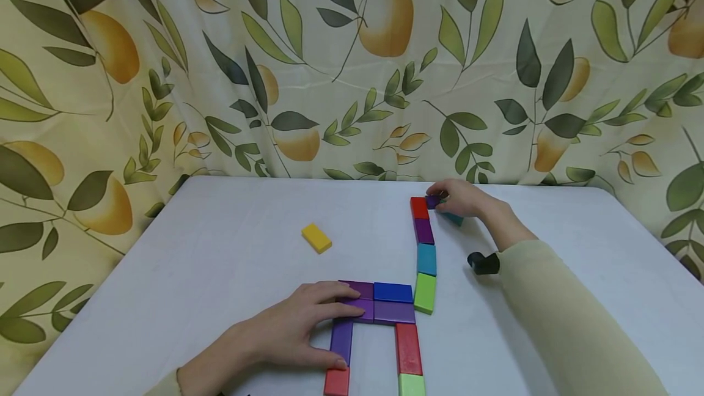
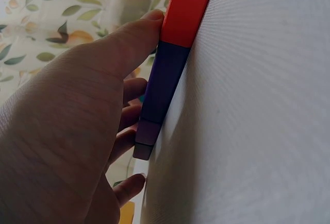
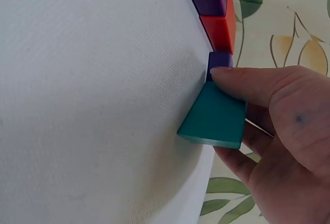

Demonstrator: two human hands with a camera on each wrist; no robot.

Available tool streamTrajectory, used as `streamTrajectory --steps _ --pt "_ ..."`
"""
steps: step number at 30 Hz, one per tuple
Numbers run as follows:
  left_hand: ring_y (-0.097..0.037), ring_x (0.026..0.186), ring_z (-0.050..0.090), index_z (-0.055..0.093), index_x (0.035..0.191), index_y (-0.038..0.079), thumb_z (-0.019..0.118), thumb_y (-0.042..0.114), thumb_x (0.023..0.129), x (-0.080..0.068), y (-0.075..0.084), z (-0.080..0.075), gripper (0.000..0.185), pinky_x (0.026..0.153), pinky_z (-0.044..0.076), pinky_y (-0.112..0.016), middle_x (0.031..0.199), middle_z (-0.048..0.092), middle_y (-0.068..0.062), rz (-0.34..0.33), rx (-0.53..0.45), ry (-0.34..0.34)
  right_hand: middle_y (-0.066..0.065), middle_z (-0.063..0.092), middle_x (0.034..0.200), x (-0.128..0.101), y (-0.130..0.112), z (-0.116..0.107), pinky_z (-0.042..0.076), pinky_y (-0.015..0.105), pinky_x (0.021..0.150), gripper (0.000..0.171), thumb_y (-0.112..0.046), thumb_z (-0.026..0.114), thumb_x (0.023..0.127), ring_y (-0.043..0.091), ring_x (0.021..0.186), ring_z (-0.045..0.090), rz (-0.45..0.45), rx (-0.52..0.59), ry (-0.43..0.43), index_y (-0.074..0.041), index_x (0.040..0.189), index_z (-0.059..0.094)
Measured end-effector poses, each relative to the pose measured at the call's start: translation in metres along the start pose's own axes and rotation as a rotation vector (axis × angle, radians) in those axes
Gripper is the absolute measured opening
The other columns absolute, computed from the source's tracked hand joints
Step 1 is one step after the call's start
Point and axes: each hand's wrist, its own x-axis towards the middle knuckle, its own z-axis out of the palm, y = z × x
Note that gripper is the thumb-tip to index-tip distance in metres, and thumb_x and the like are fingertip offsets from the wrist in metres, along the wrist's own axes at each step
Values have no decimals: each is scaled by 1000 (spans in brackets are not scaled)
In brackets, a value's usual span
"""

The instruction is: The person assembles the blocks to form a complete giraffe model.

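Flat coloured blocks lie in lines on a white table. My left hand rests with straight fingers on the purple blocks beside a blue block. Its thumb touches the purple block and red block of one column. At the far end of another column, past the red block, my right hand pinches a tilted teal block between thumb and fingers. The thumb tip touches a small purple block next to the red block.
A lone yellow block lies mid-table. The right column runs purple, cyan, green. A red block and green block sit near the front edge. A leaf-and-lemon curtain hangs behind.
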Motion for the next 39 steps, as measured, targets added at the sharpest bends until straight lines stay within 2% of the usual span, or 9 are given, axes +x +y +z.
streamTrajectory --steps 10,25,30,39 --pt "-15 144 30 53 147 33 64 63 90 -2 -1 -1 66 113 35 -48 156 36 11 -1 -9 0 26 60 125 7 -1 2 44 56 103 38 -3 66 96 41 116 53 -5 -1 34 7 131 60" --pt "-15 145 29 52 148 34 64 64 90 -2 -2 0 66 113 35 -47 157 35 12 10 -24 3 26 62 121 18 -3 -4 47 55 98 38 -9 67 97 41 111 56 -15 -7 167 6 132 60" --pt "-15 145 29 52 148 33 64 63 90 -2 -2 -1 66 113 34 -47 157 35 11 14 -22 6 26 62 124 27 -11 -1 47 55 100 38 -9 67 97 40 114 56 -48 5 151 6 132 61" --pt "-14 145 29 51 148 34 64 63 91 0 -4 -1 66 114 34 -46 157 34 12 13 -26 -10 26 62 124 35 -13 4 45 55 101 35 -6 63 98 41 115 55 -50 -10 99 6 132 61"
